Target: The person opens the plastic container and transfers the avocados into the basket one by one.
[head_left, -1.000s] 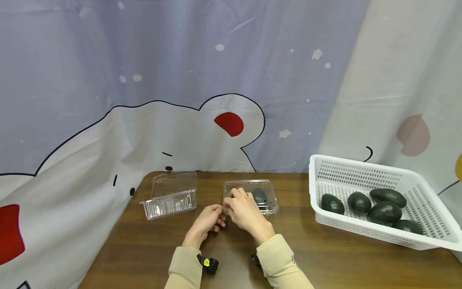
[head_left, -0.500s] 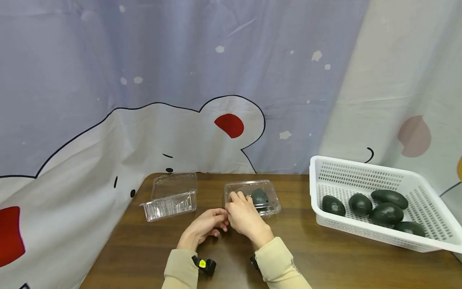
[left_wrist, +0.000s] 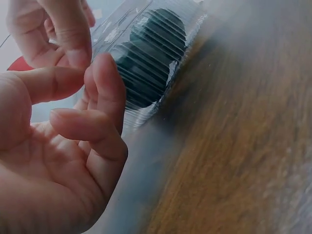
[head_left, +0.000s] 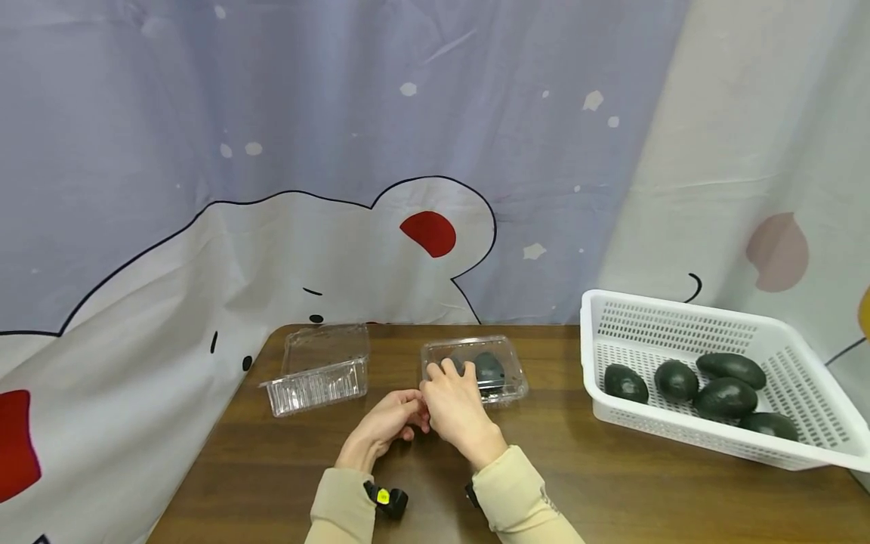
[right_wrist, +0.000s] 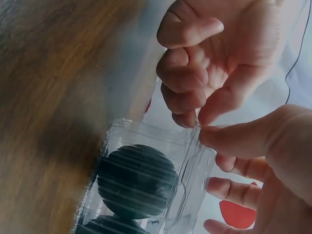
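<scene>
Hand (L) (right_wrist: 209,63), partly curled, pinching cont. rim (right_wrist: 181,195)

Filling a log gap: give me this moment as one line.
left hand: pinches corner of clear container | right hand: touches same container | inside: avocados | white basket: five avocados | second container: open

We see a brown wooden table (head_left: 578,491), its grain streaked lighter and darker. On its far left stands an open box (head_left: 318,389) of clear plastic, the lid folded back toward the far edge. Well apart from it, nearer the middle, we find a filled box (head_left: 506,396), also clear. On the right we have a white basket (head_left: 669,428), set at a slant, reaching the table's right edge.
</scene>
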Motion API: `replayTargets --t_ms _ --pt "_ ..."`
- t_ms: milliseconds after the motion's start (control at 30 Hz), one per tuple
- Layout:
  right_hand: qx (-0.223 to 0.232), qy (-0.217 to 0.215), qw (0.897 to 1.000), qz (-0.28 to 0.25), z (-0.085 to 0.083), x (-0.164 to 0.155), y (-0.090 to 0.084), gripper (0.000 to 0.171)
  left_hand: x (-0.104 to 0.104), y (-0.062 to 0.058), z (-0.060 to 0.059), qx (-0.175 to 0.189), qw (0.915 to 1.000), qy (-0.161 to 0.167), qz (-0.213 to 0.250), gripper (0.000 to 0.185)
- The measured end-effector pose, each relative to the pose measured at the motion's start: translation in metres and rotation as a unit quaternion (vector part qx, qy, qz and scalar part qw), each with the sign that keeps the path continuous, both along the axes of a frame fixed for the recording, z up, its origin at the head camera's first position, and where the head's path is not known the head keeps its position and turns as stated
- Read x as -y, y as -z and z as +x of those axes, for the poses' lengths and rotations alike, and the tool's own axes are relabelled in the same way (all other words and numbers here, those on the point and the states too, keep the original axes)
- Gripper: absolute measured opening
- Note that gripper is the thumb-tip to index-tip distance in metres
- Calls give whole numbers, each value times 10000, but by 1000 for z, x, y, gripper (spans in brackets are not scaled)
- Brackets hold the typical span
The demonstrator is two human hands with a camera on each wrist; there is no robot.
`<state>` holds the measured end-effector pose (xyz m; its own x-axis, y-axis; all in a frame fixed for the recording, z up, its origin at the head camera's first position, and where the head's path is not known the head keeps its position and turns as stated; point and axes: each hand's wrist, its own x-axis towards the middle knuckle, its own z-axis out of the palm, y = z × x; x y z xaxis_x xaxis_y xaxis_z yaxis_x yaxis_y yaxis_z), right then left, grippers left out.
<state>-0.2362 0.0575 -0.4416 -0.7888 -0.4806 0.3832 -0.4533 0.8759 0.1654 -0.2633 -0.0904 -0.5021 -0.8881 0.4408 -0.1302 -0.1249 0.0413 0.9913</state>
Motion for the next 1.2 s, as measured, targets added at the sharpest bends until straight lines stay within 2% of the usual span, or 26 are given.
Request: replayTargets --t_ms 167,333,467,600,700,900,1000,1200 --pt "-115 -39 9997 222 1 3 1 28 -3 -3 3 -65 9997 -245 -38 20" --pt "-306 -127 9987 383 1 4 -1 30 -5 -5 5 -132 9978 -600 -263 23" --pt "-354 -79 9990 245 1 2 -7 29 -8 -9 4 -261 9958 -724 -496 24" --pt "-353 -62 9994 32 2 -1 -8 24 -9 -10 3 -117 9954 -720 -621 25" --pt "-410 -135 9990 -92 1 -1 -7 21 -10 -10 1 -90 9934 -897 -713 24" --pt "-503 -319 9980 -204 1 0 -3 20 -14 -10 -5 -453 9865 -1330 -840 16" --pt "-549 -407 9975 -205 1 -2 0 17 -16 -10 -7 -602 9845 -1375 -908 14" --pt "-721 -694 9950 -68 3 -21 2 16 -18 -11 -9 -498 9876 -1181 -906 22"
